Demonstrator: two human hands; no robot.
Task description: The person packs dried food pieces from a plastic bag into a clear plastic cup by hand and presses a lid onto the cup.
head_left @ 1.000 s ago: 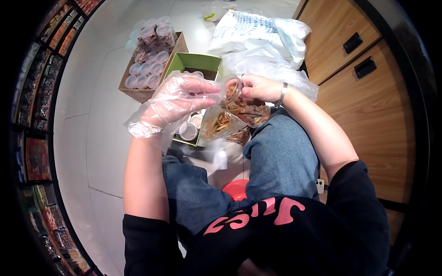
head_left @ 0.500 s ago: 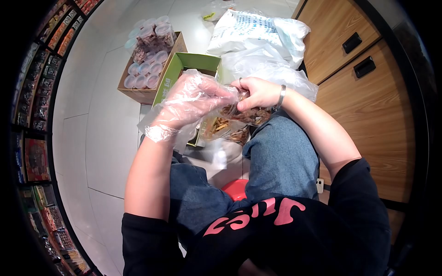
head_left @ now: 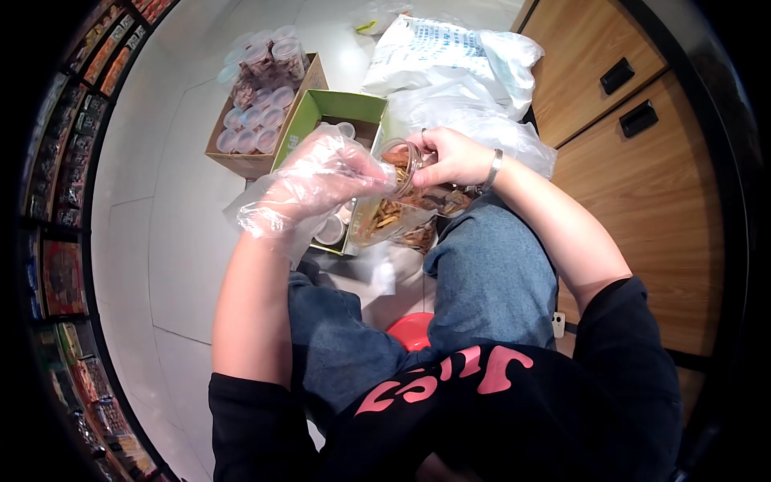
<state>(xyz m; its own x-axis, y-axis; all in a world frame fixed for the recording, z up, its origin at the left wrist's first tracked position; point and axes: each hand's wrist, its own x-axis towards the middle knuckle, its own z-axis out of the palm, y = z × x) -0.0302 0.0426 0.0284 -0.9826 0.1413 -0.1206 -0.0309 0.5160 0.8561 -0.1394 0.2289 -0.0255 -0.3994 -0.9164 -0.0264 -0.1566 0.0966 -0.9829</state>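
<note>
The bare right hand (head_left: 454,158) grips a clear round plastic tub (head_left: 414,167) holding brown food (head_left: 396,159); the clear-gloved left hand (head_left: 333,170) bunches narrowly at its rim, grasp unclear.

The hands (head_left: 331,170) (head_left: 454,157) partly hide a clear container (head_left: 407,166), perhaps a jar.

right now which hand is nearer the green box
Left: the gloved left hand overlaps the green box in view; the ungloved right hand is off to the box's right, gripping a clear round container.
</note>
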